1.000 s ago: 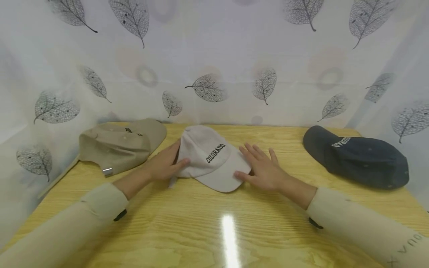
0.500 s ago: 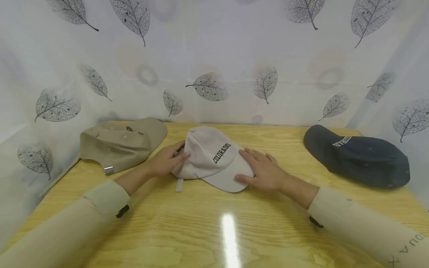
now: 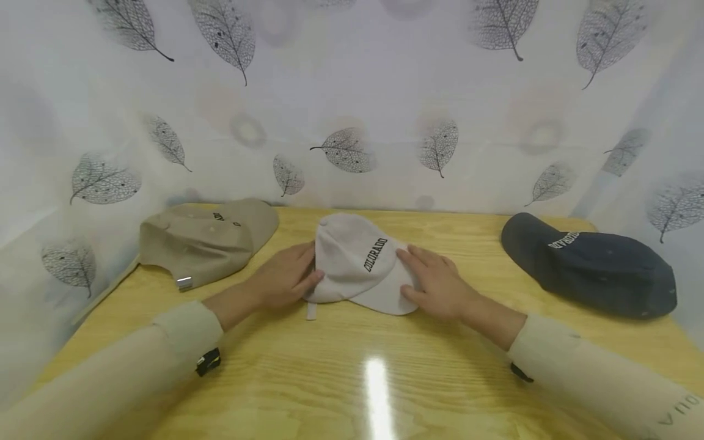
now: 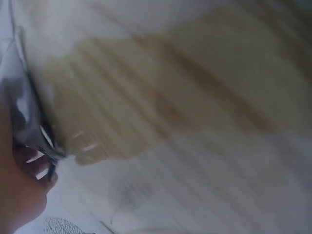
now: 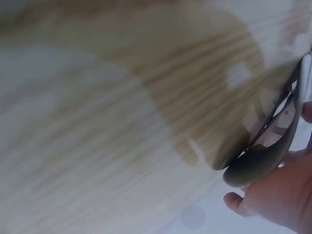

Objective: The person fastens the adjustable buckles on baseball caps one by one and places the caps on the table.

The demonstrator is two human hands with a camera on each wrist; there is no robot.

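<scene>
In the head view, a light grey baseball cap (image 3: 352, 263) with COLORADO lettering lies mid-table, its brim to the right and loose strap end at lower left. My left hand (image 3: 280, 278) holds the cap's back, thumb on the near side and fingers behind. My right hand (image 3: 440, 284) rests on the brim, fingers and thumb spread over its top. The left wrist view shows the cap's edge (image 4: 22, 107) beside the curled fingers (image 4: 31, 161). In the right wrist view, the brim's dark underside (image 5: 261, 163) shows beside my hand.
A tan cap (image 3: 200, 238) lies at the left with a metal strap buckle. On the right is a dark navy cap (image 3: 594, 266). A leaf-patterned white curtain (image 3: 385, 91) hangs behind the glossy wooden table (image 3: 308, 379).
The light grey cap has shifted right with my left hand, and its strap end shows more. My right hand has moved slightly right, its fingers drawn closer together. The other caps stay put.
</scene>
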